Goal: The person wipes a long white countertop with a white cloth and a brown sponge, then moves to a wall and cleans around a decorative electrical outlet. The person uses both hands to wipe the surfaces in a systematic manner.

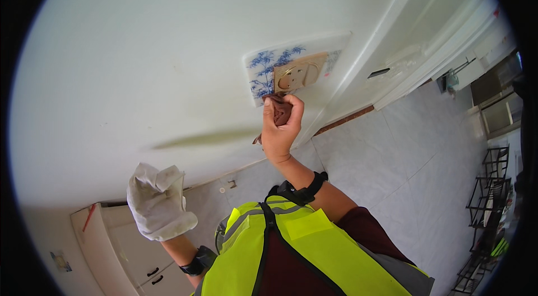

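Observation:
My right hand (280, 128) grips a bunched brown cloth (281, 112) at the lower edge of a wall socket (296, 75). Around the tan socket plate lies a white surround (261, 54) printed with blue bamboo, fixed to the pale wall. On the left, a whitish cloth (153, 199) drapes over my left hand, whose fingers are hidden, so its grip cannot be told. This cloth hangs in front of the wall, apart from the socket.
A white cabinet (134, 237) with black handles stands at the lower left. Right of the socket is a white door (378, 52) with its frame. A black metal rack (489, 203) stands on the grey tiled floor (399, 157) at the far right.

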Available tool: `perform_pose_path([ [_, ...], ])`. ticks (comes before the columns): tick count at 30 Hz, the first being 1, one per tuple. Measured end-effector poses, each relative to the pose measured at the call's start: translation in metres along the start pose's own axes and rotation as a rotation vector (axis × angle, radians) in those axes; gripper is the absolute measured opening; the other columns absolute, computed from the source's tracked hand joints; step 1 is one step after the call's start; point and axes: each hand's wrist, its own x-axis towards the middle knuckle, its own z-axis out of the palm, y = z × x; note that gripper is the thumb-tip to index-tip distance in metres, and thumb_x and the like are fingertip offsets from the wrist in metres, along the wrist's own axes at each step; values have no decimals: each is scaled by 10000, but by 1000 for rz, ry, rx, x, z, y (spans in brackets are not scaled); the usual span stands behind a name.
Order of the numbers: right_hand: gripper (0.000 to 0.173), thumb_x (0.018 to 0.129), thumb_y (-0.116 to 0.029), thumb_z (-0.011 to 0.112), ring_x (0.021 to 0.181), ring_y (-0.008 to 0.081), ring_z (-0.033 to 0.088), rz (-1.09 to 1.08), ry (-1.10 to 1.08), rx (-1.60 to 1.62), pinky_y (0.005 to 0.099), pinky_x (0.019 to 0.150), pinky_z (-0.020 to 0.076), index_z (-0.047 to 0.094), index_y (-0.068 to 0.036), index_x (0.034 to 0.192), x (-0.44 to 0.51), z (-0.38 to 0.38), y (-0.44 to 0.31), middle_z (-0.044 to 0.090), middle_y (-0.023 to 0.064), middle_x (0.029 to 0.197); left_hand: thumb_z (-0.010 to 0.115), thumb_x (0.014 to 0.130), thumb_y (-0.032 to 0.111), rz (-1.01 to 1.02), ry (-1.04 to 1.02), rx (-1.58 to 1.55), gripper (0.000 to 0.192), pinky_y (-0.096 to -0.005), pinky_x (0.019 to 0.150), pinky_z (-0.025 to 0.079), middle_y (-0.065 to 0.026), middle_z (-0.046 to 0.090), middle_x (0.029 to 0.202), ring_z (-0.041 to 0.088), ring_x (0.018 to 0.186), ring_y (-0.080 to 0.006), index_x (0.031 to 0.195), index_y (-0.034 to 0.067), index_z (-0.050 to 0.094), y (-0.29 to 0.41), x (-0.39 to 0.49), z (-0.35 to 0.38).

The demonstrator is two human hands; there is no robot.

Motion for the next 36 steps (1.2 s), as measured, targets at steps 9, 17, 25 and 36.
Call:
perform_pose_path([
  [9, 307, 878, -17, 737, 801, 125, 669, 11, -157, -161, 252, 732, 526, 536, -13, 1109, 7, -18, -7, 692, 64, 898, 548, 924, 232, -17, 6, 31, 272, -306, 674, 430, -72, 491, 829, 437, 716, -163, 964, -38, 548, 0, 0, -19],
  [17, 281, 921, 4, 688, 935, 139, 648, -48, -81, 102, 265, 835, 523, 515, 2, 1143, 51, -58, -29, 669, 92, 1028, 667, 388, -80, 24, -172, 31, 616, -242, 612, 313, -60, 551, 855, 392, 657, -101, 990, -74, 538, -4, 8, -15],
  [25, 314, 888, 67, 681, 953, 126, 615, -163, -187, -134, 258, 846, 514, 524, -17, 1146, 84, -65, -15, 632, 83, 1075, 677, 371, -74, 4, -47, -5, 654, -253, 632, 323, -64, 506, 854, 402, 677, -113, 1008, -93, 528, -7, 9, 4],
  [36, 347, 759, 120, 767, 952, 239, 687, -334, -181, -48, 331, 819, 560, 593, -18, 1026, 122, -54, -34, 634, 97, 998, 612, 890, 288, 27, -33, -56, 414, -382, 742, 470, -87, 466, 869, 459, 763, -197, 1109, -60, 562, -6, 0, 6],
])
